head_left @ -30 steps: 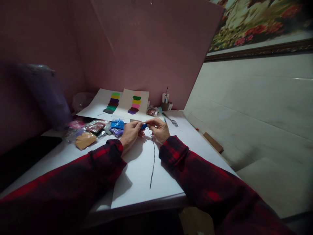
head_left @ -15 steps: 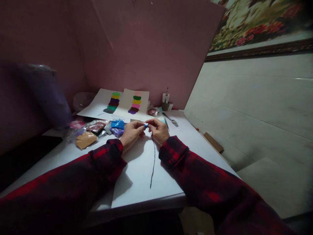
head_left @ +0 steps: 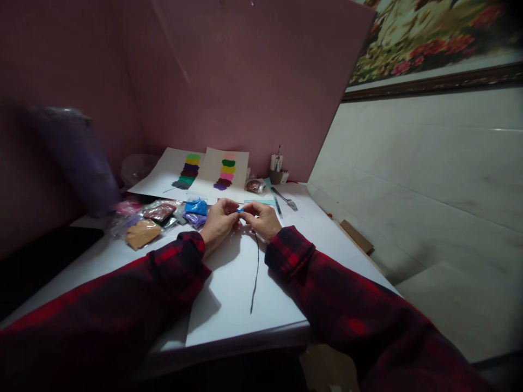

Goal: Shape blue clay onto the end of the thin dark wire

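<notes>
Left hand [head_left: 219,222] and right hand [head_left: 261,219]: fingertips pinched together on a small soft blue clay lump [head_left: 239,210]. Thin dark wire [head_left: 255,272] trails across smooth white sheet [head_left: 229,305].

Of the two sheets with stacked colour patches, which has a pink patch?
The right-hand cream sheet; the left white sheet shows greens, yellow and purple only.

A single view is given, taken from a camera worn on the head and aimed forward and down across the white table [head_left: 327,228]. The sleeved forearms are seen close at the near edge, the left hand [head_left: 219,220] and right hand [head_left: 261,219] at mid-distance, and the pink wall [head_left: 245,81] far behind. No second view is supplied.
</notes>
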A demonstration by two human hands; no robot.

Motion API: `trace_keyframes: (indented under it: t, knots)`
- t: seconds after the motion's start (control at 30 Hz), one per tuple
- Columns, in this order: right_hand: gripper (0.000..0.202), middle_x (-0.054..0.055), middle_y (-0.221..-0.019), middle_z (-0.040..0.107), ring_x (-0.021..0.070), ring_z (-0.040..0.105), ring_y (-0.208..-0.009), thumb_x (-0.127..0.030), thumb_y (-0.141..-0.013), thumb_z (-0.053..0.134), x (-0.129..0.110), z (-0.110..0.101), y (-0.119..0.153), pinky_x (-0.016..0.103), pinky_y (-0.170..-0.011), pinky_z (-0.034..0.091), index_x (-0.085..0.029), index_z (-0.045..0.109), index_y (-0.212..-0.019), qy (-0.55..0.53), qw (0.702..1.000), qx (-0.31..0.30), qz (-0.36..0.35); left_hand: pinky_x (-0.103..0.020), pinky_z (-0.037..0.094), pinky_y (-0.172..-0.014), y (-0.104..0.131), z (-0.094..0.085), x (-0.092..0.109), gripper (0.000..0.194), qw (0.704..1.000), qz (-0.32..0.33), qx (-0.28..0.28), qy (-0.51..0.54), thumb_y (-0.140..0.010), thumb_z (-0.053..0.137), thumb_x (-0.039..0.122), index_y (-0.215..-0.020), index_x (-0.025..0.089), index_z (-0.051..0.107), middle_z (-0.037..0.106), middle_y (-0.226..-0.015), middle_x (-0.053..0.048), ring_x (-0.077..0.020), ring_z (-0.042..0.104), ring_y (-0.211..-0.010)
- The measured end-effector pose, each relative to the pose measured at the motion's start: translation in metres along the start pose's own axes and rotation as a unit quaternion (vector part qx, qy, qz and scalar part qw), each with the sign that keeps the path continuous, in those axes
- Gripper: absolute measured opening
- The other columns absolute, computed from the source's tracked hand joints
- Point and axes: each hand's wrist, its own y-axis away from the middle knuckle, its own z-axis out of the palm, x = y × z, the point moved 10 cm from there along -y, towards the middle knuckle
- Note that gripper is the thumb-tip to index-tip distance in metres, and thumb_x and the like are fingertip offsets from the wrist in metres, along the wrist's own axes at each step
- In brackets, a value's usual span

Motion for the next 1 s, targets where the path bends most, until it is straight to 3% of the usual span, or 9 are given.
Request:
trace_keyframes:
  t: [0.5,0.8,1.0]
  knots:
    - [0.016,-0.003,-0.062,0.056,0.0114,0.05,-0.061,-0.032,-0.08,0.062,-0.005,-0.01,-0.001,0.026,-0.062,0.039,-0.02,0.058,-0.07,0.011,0.998,0.044,-0.031,-0.021,0.043,-0.045,0.003,0.008,0.007,0.009,0.999,0.017,-0.039,-0.025,-0.074,0.066,0.012,-0.081,0.01,0.06,0.058,-0.054,0.003,-0.0087,0.052,-0.043]
    - [0.014,-0.002,-0.065,0.058,0.0133,0.051,-0.06,-0.034,-0.079,0.06,0.004,-0.025,0.0,0.027,-0.06,0.039,-0.021,0.058,-0.074,0.049,0.992,0.109,0.026,-0.019,0.041,-0.043,0.003,0.004,0.013,0.008,1.0,0.028,0.0,-0.005,-0.071,0.065,0.006,-0.077,0.011,0.061,0.058,-0.056,0.004,-0.0067,0.051,-0.042]
    - [0.017,-0.002,-0.065,0.057,0.0113,0.052,-0.056,-0.037,-0.081,0.058,0.004,-0.015,-0.003,0.027,-0.057,0.043,-0.02,0.057,-0.079,-0.014,0.998,0.066,0.0,-0.02,0.042,-0.045,0.004,0.003,0.011,0.008,1.0,0.016,-0.005,-0.006,-0.075,0.062,0.004,-0.078,0.01,0.06,0.057,-0.053,0.004,-0.0076,0.053,-0.042]
